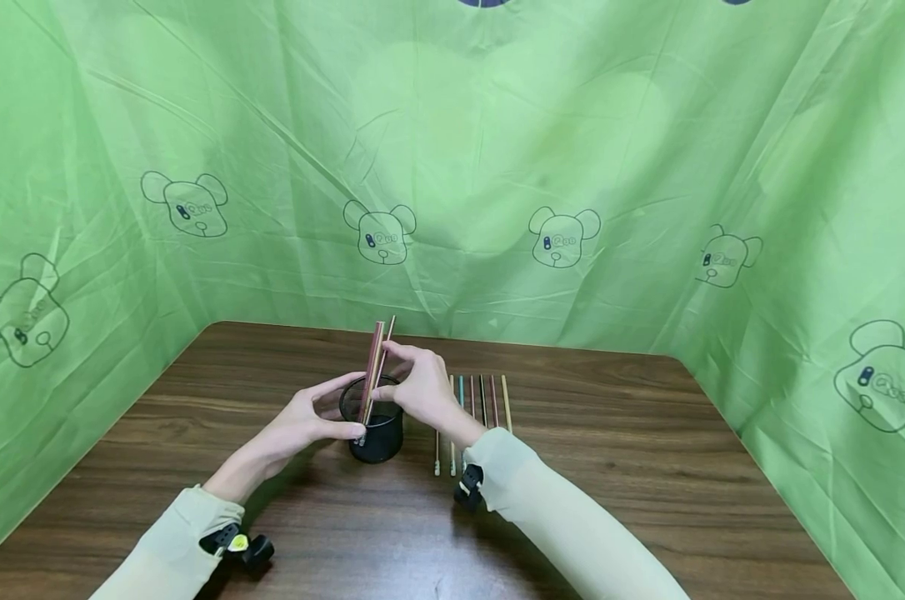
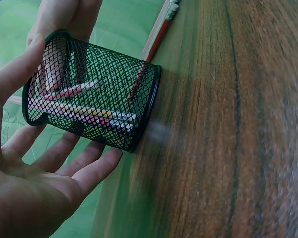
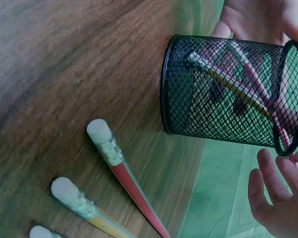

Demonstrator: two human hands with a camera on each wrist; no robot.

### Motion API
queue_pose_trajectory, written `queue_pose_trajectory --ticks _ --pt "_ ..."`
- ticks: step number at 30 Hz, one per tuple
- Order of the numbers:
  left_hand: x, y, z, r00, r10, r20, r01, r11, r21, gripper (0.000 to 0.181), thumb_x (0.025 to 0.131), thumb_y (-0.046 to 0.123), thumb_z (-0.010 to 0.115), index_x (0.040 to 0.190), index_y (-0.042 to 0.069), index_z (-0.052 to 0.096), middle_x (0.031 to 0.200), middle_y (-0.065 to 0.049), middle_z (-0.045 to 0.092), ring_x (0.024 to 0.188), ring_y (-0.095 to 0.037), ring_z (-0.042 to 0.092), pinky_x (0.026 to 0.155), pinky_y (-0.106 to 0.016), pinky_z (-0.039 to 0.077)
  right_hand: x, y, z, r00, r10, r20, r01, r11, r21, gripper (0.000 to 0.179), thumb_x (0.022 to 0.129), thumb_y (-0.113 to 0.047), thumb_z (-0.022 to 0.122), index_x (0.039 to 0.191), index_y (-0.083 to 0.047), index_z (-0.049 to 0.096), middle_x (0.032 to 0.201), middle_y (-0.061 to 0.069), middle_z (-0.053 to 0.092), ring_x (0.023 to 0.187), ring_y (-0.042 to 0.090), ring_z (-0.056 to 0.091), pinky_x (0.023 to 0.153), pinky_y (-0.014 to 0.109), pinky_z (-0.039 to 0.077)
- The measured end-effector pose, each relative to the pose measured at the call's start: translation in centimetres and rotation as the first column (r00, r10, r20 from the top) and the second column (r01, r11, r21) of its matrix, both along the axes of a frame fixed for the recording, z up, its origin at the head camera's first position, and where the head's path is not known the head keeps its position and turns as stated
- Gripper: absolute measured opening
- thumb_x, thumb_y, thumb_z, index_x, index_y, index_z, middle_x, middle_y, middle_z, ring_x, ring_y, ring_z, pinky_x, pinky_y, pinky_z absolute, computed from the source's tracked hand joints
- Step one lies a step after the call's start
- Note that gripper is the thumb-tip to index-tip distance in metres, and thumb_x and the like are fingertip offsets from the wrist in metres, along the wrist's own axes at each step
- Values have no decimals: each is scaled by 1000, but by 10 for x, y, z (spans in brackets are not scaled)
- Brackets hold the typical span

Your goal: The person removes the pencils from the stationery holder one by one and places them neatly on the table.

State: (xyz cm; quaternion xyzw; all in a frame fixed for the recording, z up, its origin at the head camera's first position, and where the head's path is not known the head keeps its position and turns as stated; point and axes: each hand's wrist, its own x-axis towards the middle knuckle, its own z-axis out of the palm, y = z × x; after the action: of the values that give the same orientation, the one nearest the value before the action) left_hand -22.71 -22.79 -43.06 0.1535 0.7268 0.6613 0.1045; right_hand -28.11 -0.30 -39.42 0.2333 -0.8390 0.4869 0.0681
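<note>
A black mesh pencil cup (image 1: 377, 443) stands upright on the table. My left hand (image 1: 306, 417) holds it from the left, thumb at the rim and fingers round the side. Over the rim, my right hand (image 1: 426, 387) pinches a reddish pencil (image 3: 260, 87), whose lower end is inside the cup above the bottom. A yellow pencil (image 3: 233, 87) leans in the cup with its white eraser end down, beside another pinkish one. The right fingertips are partly hidden in the head view.
Several pencils (image 1: 506, 400) lie in a row right of the cup, partly under the right forearm, eraser ends towards me. The brown wooden table (image 1: 610, 483) reaches back to a green curtain (image 1: 482, 133).
</note>
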Motion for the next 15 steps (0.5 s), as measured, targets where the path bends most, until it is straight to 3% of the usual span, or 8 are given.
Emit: queue_pose_trajectory --ticks 6,15 --pt "0 1 1 1000 0 8 0 1000 -5 84 90 11 85 162 13 42 154 -21 52 134 -33 57 99 -31 49 -3 3 0 998 -36 47 41 993 -108 73 74 -8 97 141 -12 69 106 9 78 83 14 75 63 25 54" --pt "1 0 1 1000 7 25 -7 1000 -20 84 90 12 85 163 15 42 154 -21 52 134 -34 57 99 -32 49 -4 7 4 997 -36 73 48 983 -175 76 77 1 93 146 -10 64 131 4 70 85 14 76 73 27 59"
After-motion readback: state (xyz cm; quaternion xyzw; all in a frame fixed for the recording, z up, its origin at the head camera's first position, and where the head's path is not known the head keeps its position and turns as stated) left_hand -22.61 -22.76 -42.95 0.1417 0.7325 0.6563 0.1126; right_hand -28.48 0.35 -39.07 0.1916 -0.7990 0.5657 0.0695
